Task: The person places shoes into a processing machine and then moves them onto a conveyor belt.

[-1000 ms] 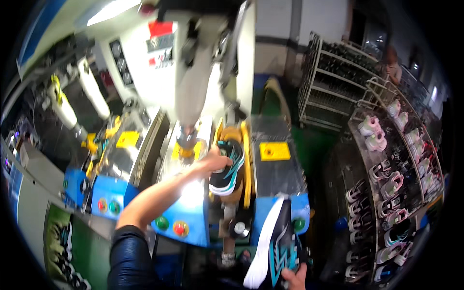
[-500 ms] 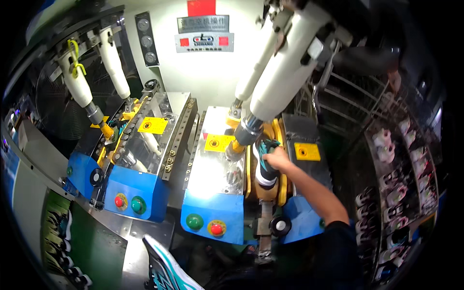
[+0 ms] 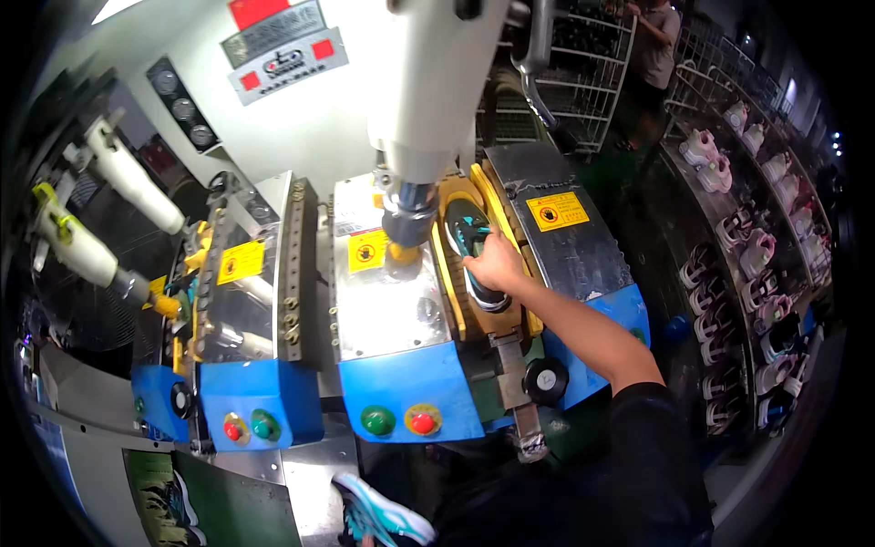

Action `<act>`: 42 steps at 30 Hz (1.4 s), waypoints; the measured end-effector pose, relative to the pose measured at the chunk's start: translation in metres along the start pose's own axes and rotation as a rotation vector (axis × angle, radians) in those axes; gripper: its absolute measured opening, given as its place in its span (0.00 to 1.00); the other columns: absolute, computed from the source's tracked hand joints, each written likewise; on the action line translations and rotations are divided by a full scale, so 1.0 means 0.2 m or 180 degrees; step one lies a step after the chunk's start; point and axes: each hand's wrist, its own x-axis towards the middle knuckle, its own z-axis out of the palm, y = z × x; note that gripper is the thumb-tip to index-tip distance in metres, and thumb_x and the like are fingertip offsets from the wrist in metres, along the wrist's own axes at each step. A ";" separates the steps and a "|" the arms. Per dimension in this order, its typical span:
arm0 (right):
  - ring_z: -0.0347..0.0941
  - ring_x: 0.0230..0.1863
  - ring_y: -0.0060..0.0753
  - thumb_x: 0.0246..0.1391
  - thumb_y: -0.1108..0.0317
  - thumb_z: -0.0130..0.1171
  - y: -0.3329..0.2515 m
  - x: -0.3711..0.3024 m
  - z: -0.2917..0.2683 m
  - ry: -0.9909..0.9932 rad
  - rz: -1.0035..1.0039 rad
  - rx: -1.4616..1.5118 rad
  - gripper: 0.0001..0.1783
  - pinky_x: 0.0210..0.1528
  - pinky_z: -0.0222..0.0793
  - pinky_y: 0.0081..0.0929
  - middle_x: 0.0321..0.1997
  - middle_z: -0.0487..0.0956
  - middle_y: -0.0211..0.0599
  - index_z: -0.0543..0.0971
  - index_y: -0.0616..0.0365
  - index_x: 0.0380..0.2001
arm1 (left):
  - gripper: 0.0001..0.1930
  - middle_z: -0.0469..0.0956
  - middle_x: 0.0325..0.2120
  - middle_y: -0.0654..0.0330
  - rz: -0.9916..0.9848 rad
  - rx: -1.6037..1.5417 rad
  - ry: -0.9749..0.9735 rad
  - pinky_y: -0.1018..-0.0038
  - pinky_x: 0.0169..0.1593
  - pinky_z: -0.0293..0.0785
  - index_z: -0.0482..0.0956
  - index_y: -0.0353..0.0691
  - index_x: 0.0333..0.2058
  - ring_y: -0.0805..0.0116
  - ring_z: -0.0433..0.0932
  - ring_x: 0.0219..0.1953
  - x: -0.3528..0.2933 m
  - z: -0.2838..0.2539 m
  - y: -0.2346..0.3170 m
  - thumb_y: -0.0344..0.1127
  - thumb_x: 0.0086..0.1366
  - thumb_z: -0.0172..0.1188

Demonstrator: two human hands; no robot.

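My right hand (image 3: 497,264) is closed over a black sneaker with teal marks and a white sole (image 3: 463,223). That sneaker lies lengthwise, toe away from me, between the yellow side pads (image 3: 502,207) of a pressing machine. At the lower edge, a white, teal and black sneaker (image 3: 392,512) is held beside my body. Only a bit of my left hand (image 3: 367,541) shows under it, its fingers mostly hidden. Left of the right hand, a white press cylinder (image 3: 428,82) comes down over the machine's metal top (image 3: 387,310).
Green (image 3: 377,420) and red (image 3: 423,424) buttons sit on the blue front panel. A black round knob (image 3: 546,380) is near my right forearm. A second press station (image 3: 246,365) stands left. Shoe racks (image 3: 729,228) line the right; a person (image 3: 654,46) stands beyond.
My view has turned and tilted, bringing a person and a wire cart into sight. The right hand stays on the sneaker between the pads. The lower sneaker now lies more level, farther right.
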 end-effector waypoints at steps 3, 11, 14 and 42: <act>0.68 0.53 0.54 0.43 0.57 0.61 0.01 -0.13 -0.06 0.0305 -0.0179 -0.0079 0.38 0.55 0.65 0.40 0.51 0.70 0.59 0.61 0.70 0.54 | 0.21 0.72 0.43 0.54 0.0663 0.0628 -0.0016 0.65 0.42 0.74 0.65 0.37 0.53 0.62 0.74 0.42 0.01 0.19 0.08 0.31 0.61 0.54; 0.60 0.61 0.53 0.48 0.59 0.58 -0.63 -1.17 0.38 0.0100 -0.3534 0.0400 0.32 0.60 0.53 0.50 0.57 0.67 0.55 0.66 0.67 0.53 | 0.19 0.74 0.42 0.52 0.0149 0.0503 -0.0659 0.64 0.43 0.76 0.68 0.34 0.51 0.58 0.76 0.41 0.32 -0.19 0.03 0.32 0.61 0.54; 0.58 0.63 0.47 0.50 0.61 0.53 -0.58 -1.16 0.54 -0.0448 -0.3597 -0.1592 0.28 0.63 0.48 0.55 0.60 0.64 0.51 0.67 0.67 0.52 | 0.23 0.71 0.46 0.55 0.0479 0.0634 -0.0386 0.64 0.48 0.72 0.64 0.39 0.55 0.60 0.72 0.47 0.21 -0.20 0.03 0.30 0.60 0.54; 0.77 0.38 0.27 0.52 0.75 0.55 -1.14 -2.47 0.86 -0.3004 -0.3177 0.0731 0.10 0.43 0.72 0.22 0.35 0.80 0.39 0.77 0.66 0.38 | 0.41 0.59 0.58 0.40 0.2672 0.2145 0.0569 0.62 0.62 0.57 0.55 0.30 0.59 0.47 0.60 0.60 0.60 -1.33 0.57 0.46 0.53 0.64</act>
